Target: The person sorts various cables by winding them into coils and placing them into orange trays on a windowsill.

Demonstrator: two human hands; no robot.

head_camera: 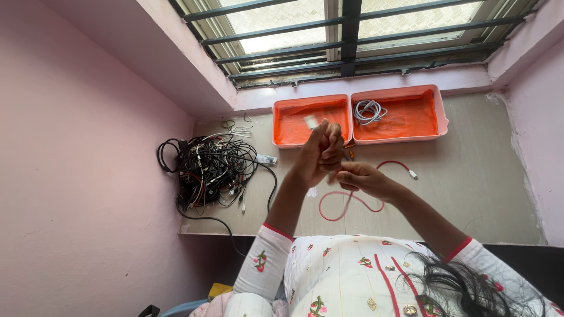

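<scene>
Red thin rubbery cable (pixel 352 202) loops over grey stone ledge (pixel 470 182), its upper part pinched by left hand (pixel 322 154), fist closed, and right hand (pixel 359 177), fingers curled. Behind: two glossy orange plastic trays (pixel 305 120), right one holding coiled white cable (pixel 369 111). Left: tangled black wire heap (pixel 214 170).

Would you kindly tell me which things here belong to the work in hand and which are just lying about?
In hand: red cable, held by left hand and right hand; two orange trays; coiled white cable; tangled cable pile.
Lying about: window bars; pink wall.
</scene>
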